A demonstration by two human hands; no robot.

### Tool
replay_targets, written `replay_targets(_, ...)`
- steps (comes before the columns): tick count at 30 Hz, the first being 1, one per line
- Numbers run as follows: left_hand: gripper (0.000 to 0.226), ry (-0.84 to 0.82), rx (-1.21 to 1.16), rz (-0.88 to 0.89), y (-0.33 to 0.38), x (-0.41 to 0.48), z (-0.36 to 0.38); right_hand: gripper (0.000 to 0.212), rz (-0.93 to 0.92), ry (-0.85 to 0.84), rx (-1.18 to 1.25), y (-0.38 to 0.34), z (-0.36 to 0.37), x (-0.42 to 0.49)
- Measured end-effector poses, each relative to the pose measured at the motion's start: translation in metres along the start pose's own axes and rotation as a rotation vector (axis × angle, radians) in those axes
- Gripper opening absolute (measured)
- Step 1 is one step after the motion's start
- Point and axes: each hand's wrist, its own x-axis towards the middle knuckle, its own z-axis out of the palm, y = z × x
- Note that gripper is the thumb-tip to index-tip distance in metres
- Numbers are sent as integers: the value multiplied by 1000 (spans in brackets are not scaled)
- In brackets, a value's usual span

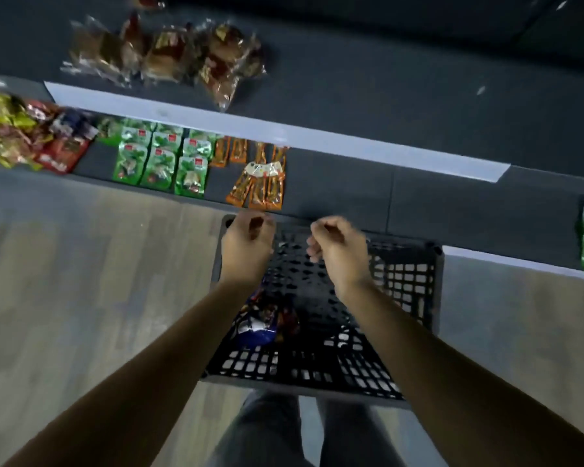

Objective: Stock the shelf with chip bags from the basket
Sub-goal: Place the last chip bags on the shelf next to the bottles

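In the lattice basket (413, 281), glossy bags (258, 330)

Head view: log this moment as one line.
left hand: empty, curled | right hand: empty, curled | both above basket | blue bag in basket | shelf: green packs, orange packs

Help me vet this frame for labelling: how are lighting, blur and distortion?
Head view: dim, flat light; motion blur smears the left hand, right hand and the clear-wrapped packs on the upper shelf; the white shelf edge runs slanted, hardly bowed; the basket mesh reads clearer.
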Motion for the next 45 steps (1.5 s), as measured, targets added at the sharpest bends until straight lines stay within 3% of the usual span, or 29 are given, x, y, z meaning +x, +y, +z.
replay_targets(5,15,-33,128,-181,-74,6,12,11,175,-22,-49,69,26,17)
replay_targets(11,42,-224,350,-466,-157,8,41,15,301,-21,-169,134,53,39)
replay_targets(18,57,-291,519,-562,-204,6,58,12,414,-63,-212,178,65,55)
replay_targets(25,16,-267,622,-536,-214,10,65,6,483,-72,-169,184,70,62)
replay_targets(31,11,-239,397,-487,-178,16,50,6,443,-47,-318,170,61,65)
replay_targets(37,14,-262,244,-471,-156,27,29,43,436,-29,-342,136,43,63)
replay_targets(42,19,-306,42,-426,-114,28,12,25,475,-29,-212,92,36,50)
replay_targets(45,20,-330,-107,-414,-83,26,-3,25,438,-32,-154,61,27,40)
